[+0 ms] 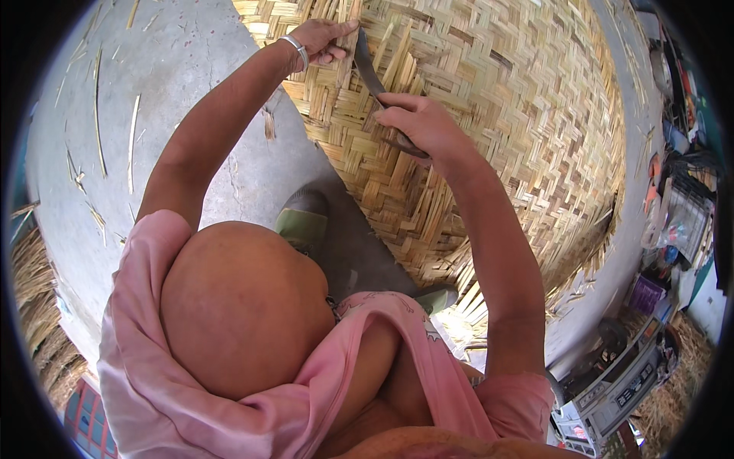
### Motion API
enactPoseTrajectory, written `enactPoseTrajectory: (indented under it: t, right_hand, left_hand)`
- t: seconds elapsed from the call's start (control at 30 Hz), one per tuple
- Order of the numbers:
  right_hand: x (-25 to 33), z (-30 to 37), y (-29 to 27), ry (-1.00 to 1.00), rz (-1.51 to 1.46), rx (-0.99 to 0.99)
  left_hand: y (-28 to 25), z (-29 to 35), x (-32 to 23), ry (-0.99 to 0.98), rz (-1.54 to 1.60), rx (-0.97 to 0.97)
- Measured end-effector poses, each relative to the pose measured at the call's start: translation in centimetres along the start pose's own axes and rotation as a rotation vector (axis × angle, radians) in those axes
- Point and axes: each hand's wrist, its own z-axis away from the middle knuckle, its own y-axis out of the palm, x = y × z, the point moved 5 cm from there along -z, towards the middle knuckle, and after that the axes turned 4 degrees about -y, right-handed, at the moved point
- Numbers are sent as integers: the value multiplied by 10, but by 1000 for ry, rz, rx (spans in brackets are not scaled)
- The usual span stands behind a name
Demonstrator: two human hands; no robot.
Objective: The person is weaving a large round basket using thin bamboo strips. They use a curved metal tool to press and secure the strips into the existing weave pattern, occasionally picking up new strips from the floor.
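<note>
A large woven bamboo mat (520, 115) spreads over the floor in front of me, its herringbone strips pale yellow and brown. My right hand (417, 126) is wrapped round the handle of a dark, curved knife (368, 65). The blade points up and left across the mat, its tip close to my left fingers. At the mat's far left edge, my left hand (321, 40), with a silver bangle on the wrist, is closed in a pinch on a thin bamboo strip (355, 11). Several loose strip ends (397, 57) stick up beside the blade.
Loose bamboo slivers (131, 145) lie on the grey concrete floor (191, 69) at left. My green shoe (302, 222) stands by the mat's near edge. Along the right are a grey metal machine (615, 390), assorted clutter (677, 222) and straw (680, 382). More straw (38, 306) is at far left.
</note>
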Motion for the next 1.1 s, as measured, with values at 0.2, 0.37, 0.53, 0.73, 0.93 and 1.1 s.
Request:
enactPoseTrajectory:
  t: [0.2, 0.37, 0.53, 0.73, 0.93, 1.1]
  right_hand:
    - [-30, -30, 32, -196, 339, -168]
    - [-18, -38, 43, -222, 364, -260]
    - [-28, -46, 45, -199, 355, -298]
    - [-27, -48, 42, -157, 380, -292]
    - [-29, -50, 42, -172, 444, -284]
    - [-26, -49, 44, -205, 577, -329]
  left_hand:
    - [4, -6, 0, 1, -32, -72]
    - [3, -8, -1, -60, -12, -104]
    - [-1, -13, 9, -169, 62, -24]
    - [4, -14, 17, -296, 116, -34]
    - [9, -40, 25, -238, 83, -235]
    - [1, -60, 41, -95, 61, -374]
